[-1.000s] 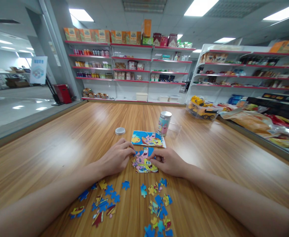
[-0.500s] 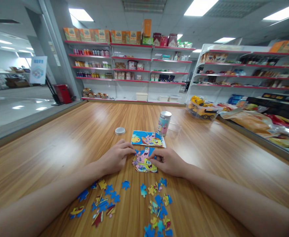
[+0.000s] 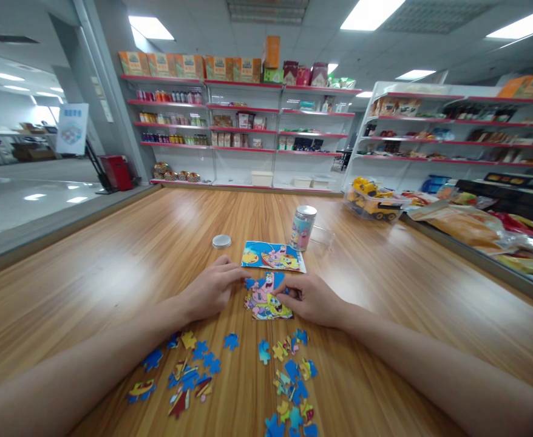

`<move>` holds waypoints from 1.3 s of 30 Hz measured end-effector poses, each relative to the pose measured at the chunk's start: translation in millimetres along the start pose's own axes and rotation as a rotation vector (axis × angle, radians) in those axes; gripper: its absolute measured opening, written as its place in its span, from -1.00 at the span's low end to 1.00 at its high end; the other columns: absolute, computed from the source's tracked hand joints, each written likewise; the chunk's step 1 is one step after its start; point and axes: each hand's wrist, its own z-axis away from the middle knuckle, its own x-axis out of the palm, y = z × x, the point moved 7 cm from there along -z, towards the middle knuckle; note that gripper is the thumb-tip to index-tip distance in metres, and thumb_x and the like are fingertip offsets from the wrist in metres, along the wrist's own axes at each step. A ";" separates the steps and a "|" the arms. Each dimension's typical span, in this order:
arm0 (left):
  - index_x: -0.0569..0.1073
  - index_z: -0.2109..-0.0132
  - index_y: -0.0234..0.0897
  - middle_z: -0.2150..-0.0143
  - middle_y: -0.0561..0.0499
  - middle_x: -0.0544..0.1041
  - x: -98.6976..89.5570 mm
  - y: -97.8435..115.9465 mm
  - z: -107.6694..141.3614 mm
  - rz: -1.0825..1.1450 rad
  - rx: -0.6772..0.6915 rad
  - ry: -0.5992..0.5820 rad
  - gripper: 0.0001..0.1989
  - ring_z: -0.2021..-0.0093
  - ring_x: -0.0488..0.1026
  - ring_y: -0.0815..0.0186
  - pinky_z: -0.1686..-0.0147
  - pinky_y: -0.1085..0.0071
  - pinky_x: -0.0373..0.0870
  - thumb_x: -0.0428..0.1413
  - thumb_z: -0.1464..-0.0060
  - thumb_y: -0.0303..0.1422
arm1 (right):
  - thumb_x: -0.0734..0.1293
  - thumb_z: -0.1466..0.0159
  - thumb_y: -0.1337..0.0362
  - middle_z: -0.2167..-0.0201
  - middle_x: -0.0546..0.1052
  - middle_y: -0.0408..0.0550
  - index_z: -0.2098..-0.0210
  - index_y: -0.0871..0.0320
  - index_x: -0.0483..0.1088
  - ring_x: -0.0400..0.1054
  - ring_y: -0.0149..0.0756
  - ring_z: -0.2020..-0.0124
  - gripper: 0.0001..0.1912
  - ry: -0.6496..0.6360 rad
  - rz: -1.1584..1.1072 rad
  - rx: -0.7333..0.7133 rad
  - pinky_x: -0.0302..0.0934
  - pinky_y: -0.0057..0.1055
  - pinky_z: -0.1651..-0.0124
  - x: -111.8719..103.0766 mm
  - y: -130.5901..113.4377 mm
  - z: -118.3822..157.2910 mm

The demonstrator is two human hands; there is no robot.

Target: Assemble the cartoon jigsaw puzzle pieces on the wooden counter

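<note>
A partly joined cartoon puzzle (image 3: 266, 298) lies between my hands on the wooden table. My left hand (image 3: 214, 287) is at its upper left, index fingertip by a blue piece (image 3: 250, 283); the other fingers curl under, and whether they grip the piece is unclear. My right hand (image 3: 309, 297) rests on the puzzle's right side, thumb and index finger pinched together; anything between them is too small to make out. Just beyond the puzzle lies a picture card (image 3: 273, 256). Loose pieces are spread nearer me, in a left group (image 3: 190, 377) and a right group (image 3: 299, 388).
Behind the card stands a cartoon-printed can (image 3: 302, 228), with a clear plastic lid or tray beside it. A silver lid (image 3: 221, 241) lies to the left. A clear bin (image 3: 371, 205) of yellow toy vehicles sits at the back right, near packaged goods (image 3: 462, 227). Stocked shelves (image 3: 243, 109) stand beyond.
The puzzle has shifted slightly to the right and towards me. The blue piece by my left fingertip shows more clearly. Both hands have hardly moved.
</note>
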 end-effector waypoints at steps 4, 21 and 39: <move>0.52 0.02 -0.28 0.20 -0.07 0.56 -4.0 -7.6 -3.5 0.079 -0.085 -0.020 -0.59 0.14 0.39 0.20 0.11 0.29 0.37 -0.05 -0.06 -0.65 | 0.30 -0.27 0.27 0.59 0.42 -0.15 0.34 0.19 0.51 0.20 -0.43 0.57 -0.84 -0.013 0.005 0.014 0.03 -0.51 0.50 1.4 2.3 -0.1; 0.44 0.74 -0.25 0.71 -0.06 0.43 -35.9 -59.0 61.9 0.199 -0.711 -1.144 -0.70 0.72 0.28 0.26 0.71 0.42 0.21 0.40 0.43 -0.26 | 0.29 -0.26 0.30 0.59 0.41 -0.16 0.31 0.18 0.52 0.23 -0.44 0.57 -0.84 -0.038 -0.048 0.031 0.04 -0.52 0.50 2.0 3.4 0.0; 0.42 0.69 -0.31 0.69 -0.08 0.45 5.1 1.0 36.9 0.292 -0.551 -1.158 -0.45 0.70 0.34 0.33 0.76 0.53 0.13 0.12 -0.13 -0.04 | 0.29 -0.26 0.29 0.57 0.43 -0.16 0.29 0.17 0.52 0.24 -0.43 0.55 -0.85 -0.029 -0.024 0.025 0.04 -0.52 0.49 2.3 5.0 -0.1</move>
